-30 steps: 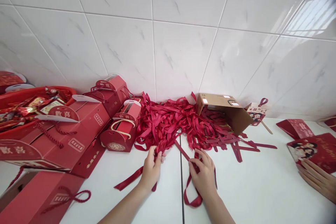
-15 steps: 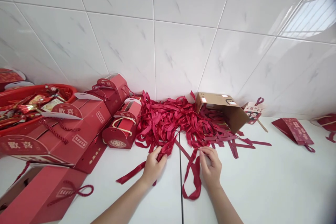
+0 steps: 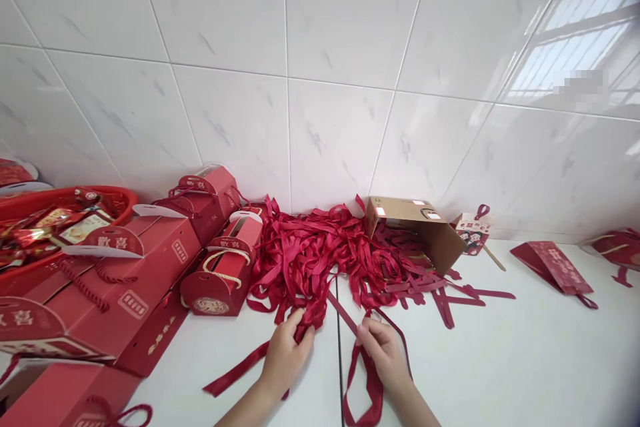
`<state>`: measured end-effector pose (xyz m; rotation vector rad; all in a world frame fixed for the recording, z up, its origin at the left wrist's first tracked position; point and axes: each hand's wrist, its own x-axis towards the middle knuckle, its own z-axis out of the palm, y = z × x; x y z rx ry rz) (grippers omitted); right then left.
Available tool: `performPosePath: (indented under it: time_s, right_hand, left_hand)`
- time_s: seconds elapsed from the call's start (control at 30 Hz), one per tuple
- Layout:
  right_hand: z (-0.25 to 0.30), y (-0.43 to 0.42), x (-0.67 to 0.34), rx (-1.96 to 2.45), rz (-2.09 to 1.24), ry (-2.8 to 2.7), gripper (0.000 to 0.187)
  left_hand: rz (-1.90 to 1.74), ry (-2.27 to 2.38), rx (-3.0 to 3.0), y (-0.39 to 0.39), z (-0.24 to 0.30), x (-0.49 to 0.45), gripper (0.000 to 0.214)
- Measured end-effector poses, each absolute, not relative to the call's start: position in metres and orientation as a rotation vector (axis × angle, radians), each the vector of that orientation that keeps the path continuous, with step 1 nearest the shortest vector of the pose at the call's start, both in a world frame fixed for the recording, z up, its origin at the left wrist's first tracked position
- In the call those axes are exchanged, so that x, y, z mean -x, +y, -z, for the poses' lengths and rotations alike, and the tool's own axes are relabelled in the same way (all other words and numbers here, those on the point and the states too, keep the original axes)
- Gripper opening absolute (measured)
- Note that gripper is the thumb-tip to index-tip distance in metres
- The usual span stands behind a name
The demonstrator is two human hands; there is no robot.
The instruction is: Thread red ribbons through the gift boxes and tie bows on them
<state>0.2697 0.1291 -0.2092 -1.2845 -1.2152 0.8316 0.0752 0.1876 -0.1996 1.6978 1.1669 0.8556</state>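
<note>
A big tangle of dark red ribbons [image 3: 325,253] lies on the white tiled floor against the wall. My left hand [image 3: 283,355] grips a bunch of ribbon strands at the pile's near edge, fingers curled round them. My right hand [image 3: 383,350] pinches a single red ribbon [image 3: 370,387] that loops down beside my wrist. The two hands are about a hand's width apart, on either side of a floor tile joint.
A brown cardboard box [image 3: 417,230] lies on its side behind the ribbons. Red gift boxes [image 3: 150,260] with rope handles are stacked at left, beside a red basket [image 3: 60,213] of packets. Flat red paper bags [image 3: 553,263] lie at right.
The other person's hand and the printed bag at the right edge are gone from view. My right hand lifted its ribbon loop and both hands drew slightly nearer me; the view tilted up.
</note>
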Motion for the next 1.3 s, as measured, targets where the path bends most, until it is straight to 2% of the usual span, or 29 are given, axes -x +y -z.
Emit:
performPosePath:
  time_s: [0.3, 1.1, 1.3]
  right_hand:
    - [0.1994, 0.1330, -0.2668, 1.339, -1.012, -1.171, 0.041]
    - [0.2020, 0.1371, -0.2673, 1.343, -0.989, -1.213, 0.040]
    - [0.2028, 0.1377, -0.2673, 1.342, -1.007, -1.201, 0.040]
  left_hand:
    - [-0.847, 1.202, -1.733, 0.1866, 0.1937, -0.0773, 0.016]
    - [-0.823, 1.207, -1.780, 0.1879, 0.1942, -0.0779, 0.015]
    - [-0.843, 1.196, -1.740, 0.1875, 0.1938, -0.0780, 0.021]
